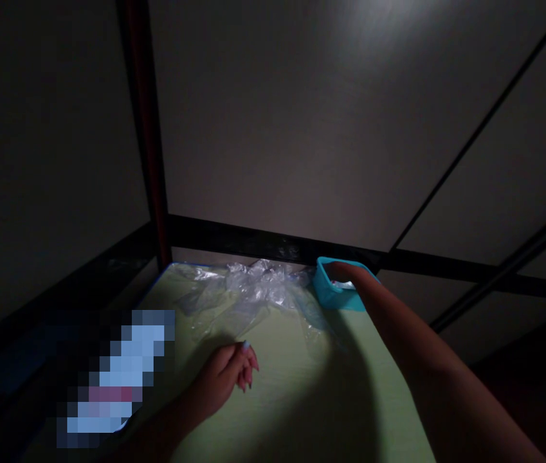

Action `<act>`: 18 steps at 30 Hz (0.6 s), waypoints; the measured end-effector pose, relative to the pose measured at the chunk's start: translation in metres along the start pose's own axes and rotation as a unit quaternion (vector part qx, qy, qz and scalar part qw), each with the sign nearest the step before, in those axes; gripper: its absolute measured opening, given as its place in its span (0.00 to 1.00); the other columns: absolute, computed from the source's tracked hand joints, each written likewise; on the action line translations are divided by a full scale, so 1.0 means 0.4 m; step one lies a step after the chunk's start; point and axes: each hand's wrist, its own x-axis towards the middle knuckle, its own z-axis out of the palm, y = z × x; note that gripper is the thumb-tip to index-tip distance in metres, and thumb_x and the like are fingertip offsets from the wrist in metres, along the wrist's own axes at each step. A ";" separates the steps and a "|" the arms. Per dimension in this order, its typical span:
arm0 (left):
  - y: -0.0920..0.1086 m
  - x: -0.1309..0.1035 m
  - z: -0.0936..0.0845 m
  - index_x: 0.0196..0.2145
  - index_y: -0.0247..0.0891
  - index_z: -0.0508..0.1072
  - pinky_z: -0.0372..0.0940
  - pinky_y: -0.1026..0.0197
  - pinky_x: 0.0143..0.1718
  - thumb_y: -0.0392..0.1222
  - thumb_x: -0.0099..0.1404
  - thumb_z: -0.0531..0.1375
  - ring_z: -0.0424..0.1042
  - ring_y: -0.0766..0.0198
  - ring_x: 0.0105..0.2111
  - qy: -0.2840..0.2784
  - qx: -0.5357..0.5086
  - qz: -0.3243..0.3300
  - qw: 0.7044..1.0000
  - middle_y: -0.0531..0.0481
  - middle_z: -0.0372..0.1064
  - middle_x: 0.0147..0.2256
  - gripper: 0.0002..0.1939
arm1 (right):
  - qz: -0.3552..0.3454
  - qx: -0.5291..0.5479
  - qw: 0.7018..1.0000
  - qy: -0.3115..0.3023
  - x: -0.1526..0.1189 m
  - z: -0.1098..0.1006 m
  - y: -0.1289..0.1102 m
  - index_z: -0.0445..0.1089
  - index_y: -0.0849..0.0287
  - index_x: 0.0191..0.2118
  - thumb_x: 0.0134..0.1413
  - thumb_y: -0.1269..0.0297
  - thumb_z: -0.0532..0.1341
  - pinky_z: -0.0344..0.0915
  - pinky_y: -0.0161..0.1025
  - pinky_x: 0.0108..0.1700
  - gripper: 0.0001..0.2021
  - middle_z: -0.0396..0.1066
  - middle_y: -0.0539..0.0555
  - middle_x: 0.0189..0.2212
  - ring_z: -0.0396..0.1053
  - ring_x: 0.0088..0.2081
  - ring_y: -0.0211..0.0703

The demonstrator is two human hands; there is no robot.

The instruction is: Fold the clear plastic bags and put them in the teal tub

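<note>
My left hand (235, 368) hovers over the pale green tabletop (273, 411), its fingers curled in and the thumb against them. A small pale spot shows at the thumb tip; whether it is the nail or a tiny thing in the fingers I cannot make out. My right hand (339, 270) reaches down into a turquoise plastic basket (333, 298) at the table's far right corner, so its fingers are hidden. Something whitish lies inside the basket, only partly visible. Crumpled clear plastic bags (265, 286) are spread along the far edge, between the basket and the left corner.
Behind the table rises a large grey wall panel (273, 141) with dark strips. A dark reddish post (145, 116) stands at the far left corner. A blurred-out bluish-white patch (128, 366) covers something by the left edge. The light is dim.
</note>
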 end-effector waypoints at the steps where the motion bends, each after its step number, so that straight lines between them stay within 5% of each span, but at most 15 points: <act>1: 0.003 0.001 -0.001 0.26 0.34 0.70 0.60 0.64 0.21 0.69 0.60 0.48 0.63 0.68 0.18 0.012 0.002 0.014 1.000 0.50 0.65 0.18 0.32 | 0.004 -0.017 1.000 -0.009 0.000 -0.018 0.007 0.66 0.62 0.49 0.60 0.60 0.58 0.68 0.46 0.43 0.15 0.68 0.57 0.46 0.69 0.43 0.45; 4: 0.013 0.006 -0.003 0.33 0.35 0.70 0.61 0.64 0.23 0.65 0.64 0.46 0.64 0.68 0.20 0.057 -0.005 0.051 0.997 0.50 0.66 0.24 0.29 | 0.003 -0.062 0.998 0.006 -0.008 -0.081 0.013 0.72 0.64 0.37 0.57 0.65 0.59 0.65 0.41 0.39 0.08 0.72 0.60 0.35 0.71 0.38 0.48; 8: 0.018 0.014 -0.004 0.38 0.36 0.69 0.60 0.64 0.21 0.65 0.64 0.45 0.65 0.67 0.22 0.104 -0.040 0.073 0.991 0.50 0.66 0.28 0.29 | -0.033 -0.089 0.991 0.096 -0.040 -0.138 -0.044 0.68 0.62 0.46 0.61 0.64 0.51 0.62 0.41 0.40 0.13 0.70 0.63 0.43 0.69 0.41 0.49; 12: 0.022 0.019 -0.004 0.39 0.35 0.67 0.59 0.64 0.21 0.67 0.63 0.44 0.64 0.68 0.21 0.117 -0.045 0.074 0.989 0.50 0.65 0.30 0.31 | -0.192 -0.082 0.954 0.213 -0.087 -0.130 -0.173 0.66 0.63 0.49 0.58 0.64 0.54 0.62 0.43 0.45 0.15 0.68 0.63 0.44 0.65 0.46 0.52; 15: 0.026 0.019 -0.003 0.39 0.35 0.66 0.59 0.64 0.20 0.69 0.61 0.44 0.63 0.68 0.21 0.115 -0.047 0.068 0.990 0.50 0.65 0.30 0.32 | -0.263 -0.090 0.946 0.170 -0.115 -0.090 -0.275 0.67 0.63 0.49 0.59 0.65 0.53 0.61 0.44 0.48 0.15 0.68 0.63 0.46 0.63 0.48 0.51; 18: 0.026 0.018 -0.004 0.39 0.35 0.66 0.58 0.64 0.20 0.70 0.60 0.44 0.63 0.68 0.20 0.108 -0.047 0.061 0.991 0.50 0.64 0.30 0.33 | -0.328 -0.139 0.934 0.030 -0.125 -0.023 -0.340 0.72 0.59 0.41 0.57 0.65 0.55 0.57 0.49 0.53 0.10 0.68 0.60 0.48 0.59 0.54 0.52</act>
